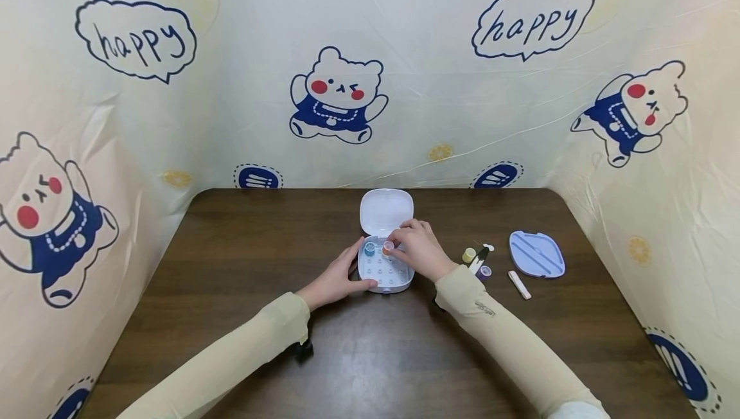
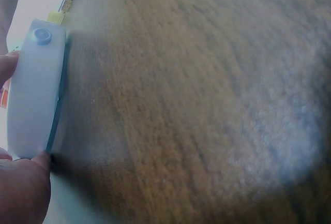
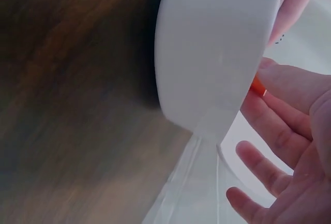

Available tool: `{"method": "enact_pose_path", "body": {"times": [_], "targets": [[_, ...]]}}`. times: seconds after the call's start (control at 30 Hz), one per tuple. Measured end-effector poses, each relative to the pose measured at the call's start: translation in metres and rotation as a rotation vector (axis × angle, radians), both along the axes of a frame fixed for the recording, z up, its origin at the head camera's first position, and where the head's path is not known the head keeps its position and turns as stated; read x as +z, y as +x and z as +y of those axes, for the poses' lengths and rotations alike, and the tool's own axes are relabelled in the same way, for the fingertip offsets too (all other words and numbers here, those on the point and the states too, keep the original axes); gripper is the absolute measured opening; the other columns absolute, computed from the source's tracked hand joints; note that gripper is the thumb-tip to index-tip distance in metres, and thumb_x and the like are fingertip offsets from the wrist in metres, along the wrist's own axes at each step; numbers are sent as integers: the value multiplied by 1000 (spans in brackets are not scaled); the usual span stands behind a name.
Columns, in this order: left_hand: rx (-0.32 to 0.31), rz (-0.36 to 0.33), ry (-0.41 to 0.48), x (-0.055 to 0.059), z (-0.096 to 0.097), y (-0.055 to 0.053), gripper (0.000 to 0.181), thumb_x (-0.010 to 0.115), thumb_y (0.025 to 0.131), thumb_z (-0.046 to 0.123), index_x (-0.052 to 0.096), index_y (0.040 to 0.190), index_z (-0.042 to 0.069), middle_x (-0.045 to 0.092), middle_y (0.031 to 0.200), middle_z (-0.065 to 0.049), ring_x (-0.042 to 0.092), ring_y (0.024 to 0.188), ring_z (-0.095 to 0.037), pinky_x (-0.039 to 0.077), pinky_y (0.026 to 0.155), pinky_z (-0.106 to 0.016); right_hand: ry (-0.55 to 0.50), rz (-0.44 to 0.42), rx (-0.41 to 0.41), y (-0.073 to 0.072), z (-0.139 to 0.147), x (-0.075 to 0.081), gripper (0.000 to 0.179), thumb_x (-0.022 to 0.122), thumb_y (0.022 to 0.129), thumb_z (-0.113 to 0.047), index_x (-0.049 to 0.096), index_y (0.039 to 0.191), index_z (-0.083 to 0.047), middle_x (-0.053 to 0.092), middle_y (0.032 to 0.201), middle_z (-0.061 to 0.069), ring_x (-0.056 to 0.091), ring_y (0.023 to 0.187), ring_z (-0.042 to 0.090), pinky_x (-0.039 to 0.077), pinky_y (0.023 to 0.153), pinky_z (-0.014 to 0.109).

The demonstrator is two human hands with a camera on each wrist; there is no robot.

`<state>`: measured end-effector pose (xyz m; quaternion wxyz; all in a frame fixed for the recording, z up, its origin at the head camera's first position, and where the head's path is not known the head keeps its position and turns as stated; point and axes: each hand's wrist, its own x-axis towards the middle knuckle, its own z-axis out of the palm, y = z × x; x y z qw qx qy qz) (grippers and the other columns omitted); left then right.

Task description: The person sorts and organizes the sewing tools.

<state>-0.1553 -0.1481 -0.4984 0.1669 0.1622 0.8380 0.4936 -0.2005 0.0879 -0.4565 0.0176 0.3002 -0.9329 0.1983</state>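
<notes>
A white storage box [image 1: 378,272] with rows of small pegs stands on the table, its lid [image 1: 387,211] swung back. My left hand [image 1: 334,283] grips the box at its left side, thumb at the front corner; the left wrist view shows the box front with a round button [image 2: 42,36]. Between thumb and fingers, my right hand [image 1: 423,250] pinches an orange thread spool [image 1: 388,248] over the back rows of pegs. Whether that spool sits on a peg cannot be told. Left of it, a teal thread spool [image 1: 370,249] stands in the back left corner.
Right of the box lie a yellow spool [image 1: 469,254], a purple spool [image 1: 485,272] and a small black-and-white tool [image 1: 481,257]. Farther right are a light blue tray [image 1: 536,254] with diagonal ridges and a short white bar [image 1: 519,285]. Printed cloth hangs behind the table [image 1: 266,239].
</notes>
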Motion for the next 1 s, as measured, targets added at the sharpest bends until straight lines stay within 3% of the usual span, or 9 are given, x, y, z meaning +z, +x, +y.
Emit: {"method": "enact_pose_path", "body": {"times": [0.47,1.0], "targets": [[-17,23,26,-5,-1,-2,105,82,92,28,13,167,2,20,169,-23,33,153,-34,35,120,-45,37,18,-79,0,-19,-3,12,80,94,-22,78,96,-10,78,93,0,60,110,30,36,106,58],[-16,9,51,-2,0,-1,104,81,93,23,11,167,2,18,170,-23,31,154,-34,35,120,-46,120,41,-160,4,-32,-5,14,80,94,-28,78,90,-15,75,84,-1,58,108,29,34,108,59]]}}
